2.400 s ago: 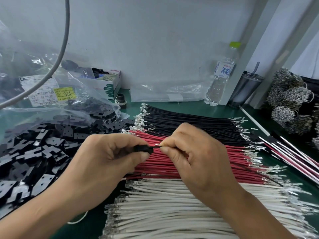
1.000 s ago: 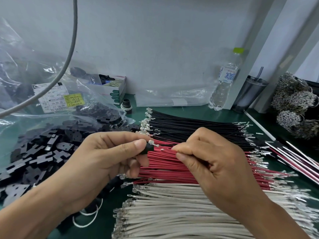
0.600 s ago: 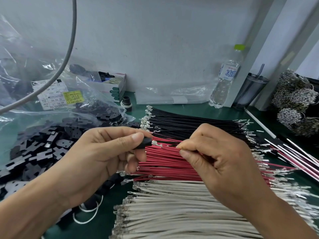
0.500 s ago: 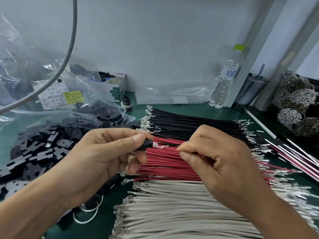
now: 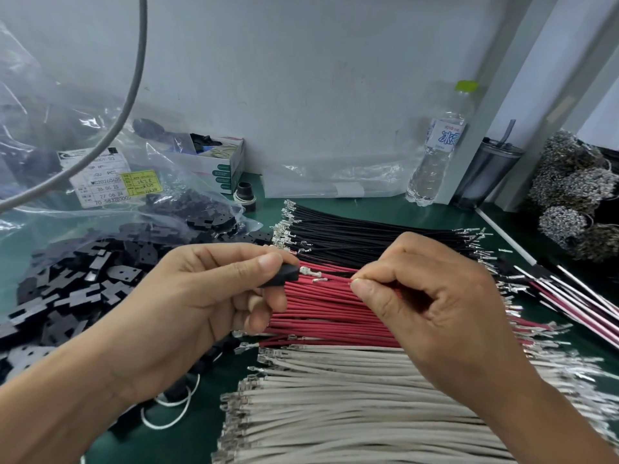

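In the head view we see the left hand (image 5: 201, 296) gripping a small black housing (image 5: 284, 274) between thumb and curled fingers, above the left ends of the red wires (image 5: 328, 313) lying on the green surface (image 5: 385, 209). The right hand (image 5: 435, 296), just beside it, has thumb and forefinger pinched together on a thin wire whose metal terminal (image 5: 320, 280) points at the housing, a little short of it. Black wires (image 5: 368, 232) lie behind the red ones and white wires (image 5: 335, 396) in front.
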